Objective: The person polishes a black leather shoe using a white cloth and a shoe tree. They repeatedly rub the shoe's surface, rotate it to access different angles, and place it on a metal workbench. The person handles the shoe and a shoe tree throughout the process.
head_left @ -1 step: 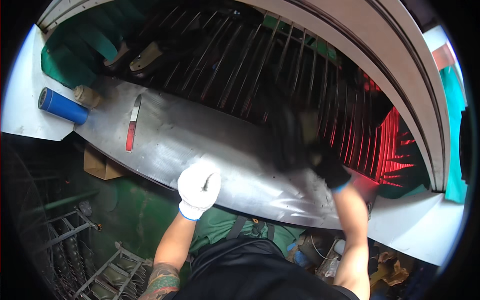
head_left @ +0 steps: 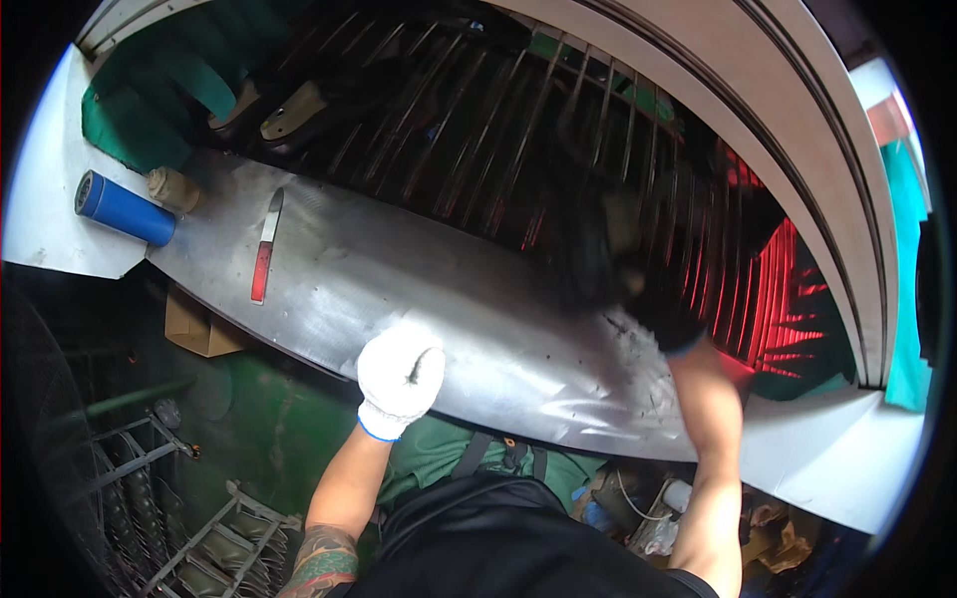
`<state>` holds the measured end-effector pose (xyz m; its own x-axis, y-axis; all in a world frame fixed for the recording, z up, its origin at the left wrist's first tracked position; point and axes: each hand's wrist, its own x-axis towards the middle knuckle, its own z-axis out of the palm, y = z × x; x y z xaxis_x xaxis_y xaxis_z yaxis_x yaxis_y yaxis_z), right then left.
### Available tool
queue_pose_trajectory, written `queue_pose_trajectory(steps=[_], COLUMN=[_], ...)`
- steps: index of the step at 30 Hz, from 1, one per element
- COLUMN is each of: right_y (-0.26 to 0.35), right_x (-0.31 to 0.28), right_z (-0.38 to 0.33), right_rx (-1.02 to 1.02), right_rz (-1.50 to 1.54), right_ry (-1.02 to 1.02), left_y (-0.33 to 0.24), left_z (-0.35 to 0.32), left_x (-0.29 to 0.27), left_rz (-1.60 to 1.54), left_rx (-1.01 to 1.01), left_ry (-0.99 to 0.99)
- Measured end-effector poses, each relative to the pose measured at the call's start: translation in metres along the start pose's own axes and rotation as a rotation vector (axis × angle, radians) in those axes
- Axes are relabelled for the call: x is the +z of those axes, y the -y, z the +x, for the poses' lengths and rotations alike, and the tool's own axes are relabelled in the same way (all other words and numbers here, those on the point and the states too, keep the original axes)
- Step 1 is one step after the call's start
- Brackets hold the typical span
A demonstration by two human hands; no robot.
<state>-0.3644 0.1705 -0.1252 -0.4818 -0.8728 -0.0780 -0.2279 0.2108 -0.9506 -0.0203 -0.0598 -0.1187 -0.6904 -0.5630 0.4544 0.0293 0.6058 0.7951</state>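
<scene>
My left hand, in a white knitted glove with a blue cuff, rests at the near edge of a shiny metal plate. Its fingers look curled into a fist, though glare washes them out; nothing sticks out of it. On the right, my right hand wears a dark glove and reaches forward over the plate's far edge. It grips a dark shoe with a beige inner sole, blurred by motion. A red-handled knife lies on the plate, left of my left hand.
Beyond the plate runs a rack of metal bars, lit red at the right. Dark shoes lie on its left part. A blue cylinder and a tan roll sit at the left. A pale curved hood arches over the rack.
My right hand and the shoe have shifted slightly away from me, toward the rack. My left hand stays nearly where it was.
</scene>
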Motion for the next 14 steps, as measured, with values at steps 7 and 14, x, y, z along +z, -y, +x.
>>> queue_pose_trajectory(steps=[7, 14], right_y=[-0.072, 0.001], right_x=[-0.133, -0.028], right_z=[0.196, 0.284], right_rx=[-0.031, -0.406], right_rz=[-0.519, -1.169], right_ry=[-0.511, -0.427], left_y=[0.000, 0.006], left_z=[0.011, 0.006], left_x=[-0.003, -0.008], left_rz=[0.048, 0.032], left_rx=[0.094, 0.065], left_ry=[0.031, -0.020])
